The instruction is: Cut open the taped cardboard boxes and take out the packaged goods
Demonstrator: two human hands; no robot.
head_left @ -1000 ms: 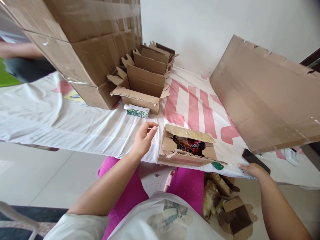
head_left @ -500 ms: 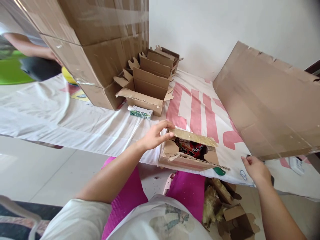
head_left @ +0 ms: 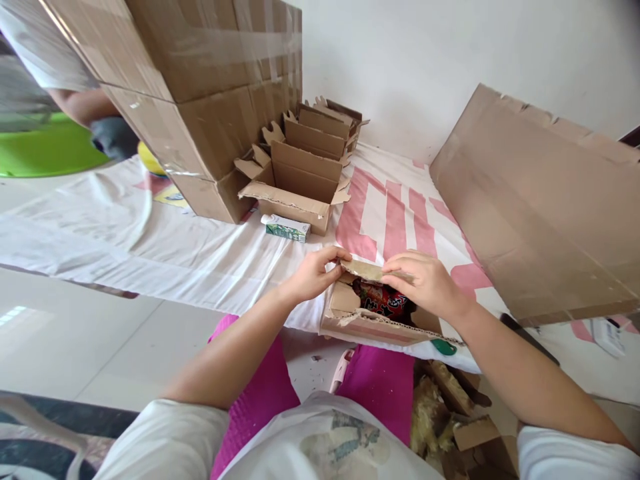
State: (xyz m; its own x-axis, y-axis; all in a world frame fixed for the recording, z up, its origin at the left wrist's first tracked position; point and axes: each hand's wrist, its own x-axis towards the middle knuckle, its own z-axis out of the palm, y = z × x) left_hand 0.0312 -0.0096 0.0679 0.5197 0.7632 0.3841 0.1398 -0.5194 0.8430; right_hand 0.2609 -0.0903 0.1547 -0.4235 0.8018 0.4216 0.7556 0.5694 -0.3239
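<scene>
A small cardboard box (head_left: 375,329) stands open at the table's near edge, just in front of me. Inside it lie red and black printed packets (head_left: 383,300). Its far flap (head_left: 365,269) is up, with my left hand (head_left: 320,272) pinching the left end between thumb and fingers. My right hand (head_left: 425,280) grips the same flap farther right, its fingers over the top edge and partly covering the box. By the box's right front corner a green object (head_left: 444,347) lies on the cloth.
Several open cardboard boxes (head_left: 305,167) stand in a row beside a tall taped carton stack (head_left: 215,127). A green and white drink carton (head_left: 287,228) lies before them. A large cardboard panel (head_left: 540,207) leans at right. Another person's arm (head_left: 85,105) shows at left. Scrap cardboard (head_left: 475,433) lies below.
My right hand has come from the table at right, by a dark object, to the box's far flap and taken hold of it. My left hand stays at the flap's left end.
</scene>
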